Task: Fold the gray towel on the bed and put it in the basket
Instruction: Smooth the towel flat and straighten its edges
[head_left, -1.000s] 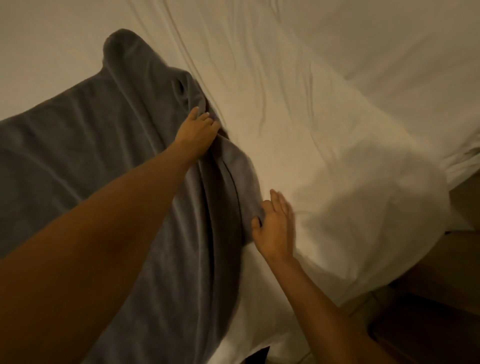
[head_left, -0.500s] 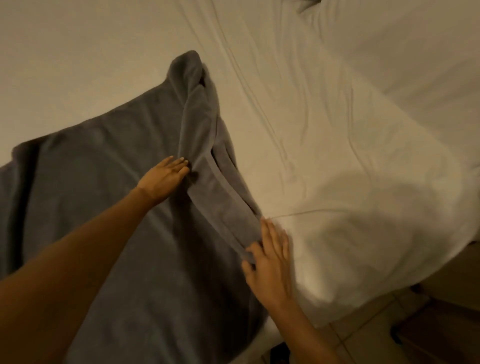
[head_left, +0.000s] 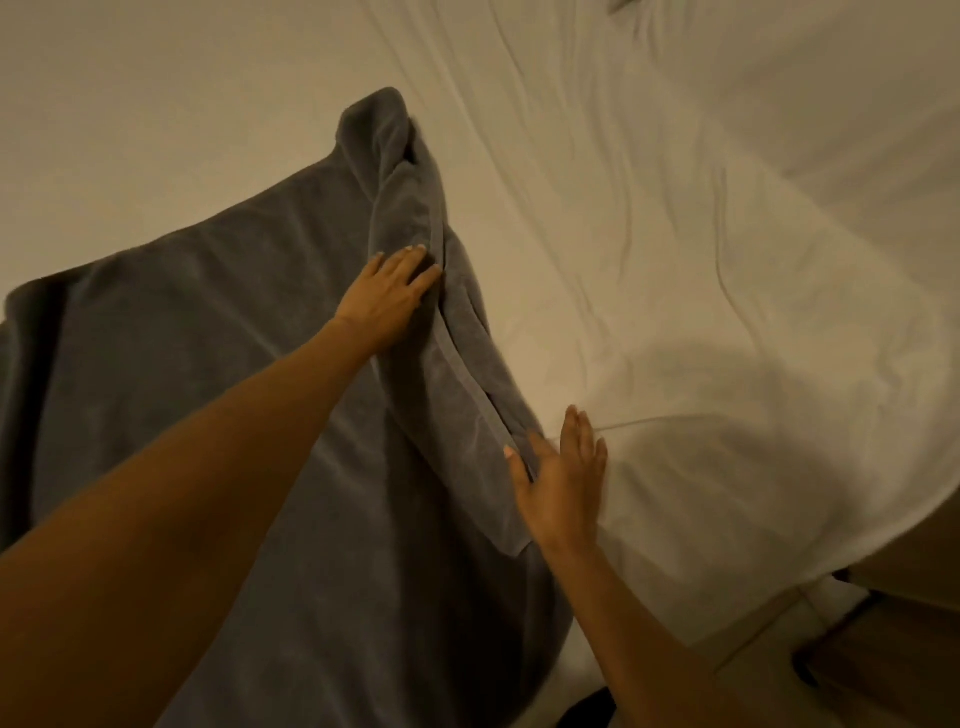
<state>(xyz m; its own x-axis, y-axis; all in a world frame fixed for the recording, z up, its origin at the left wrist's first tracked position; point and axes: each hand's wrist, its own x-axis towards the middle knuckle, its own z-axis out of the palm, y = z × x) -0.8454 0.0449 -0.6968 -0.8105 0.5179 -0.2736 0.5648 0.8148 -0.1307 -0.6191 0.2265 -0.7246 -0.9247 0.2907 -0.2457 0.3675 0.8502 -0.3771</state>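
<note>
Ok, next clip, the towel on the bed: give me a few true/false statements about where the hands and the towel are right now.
1. The gray towel lies spread on the white sheet. True.
2. The left hand rests flat on the towel beside its bunched right edge. True.
3. The right hand holds a towel corner lifted high off the bed. False: it lies open and low at the towel's near right edge, fingers stretched over the sheet.
4. The towel is already a neat small square. False: it is mostly spread out, with one edge rumpled.
5. The basket stands beside the towel. False: no basket is in view.
</note>
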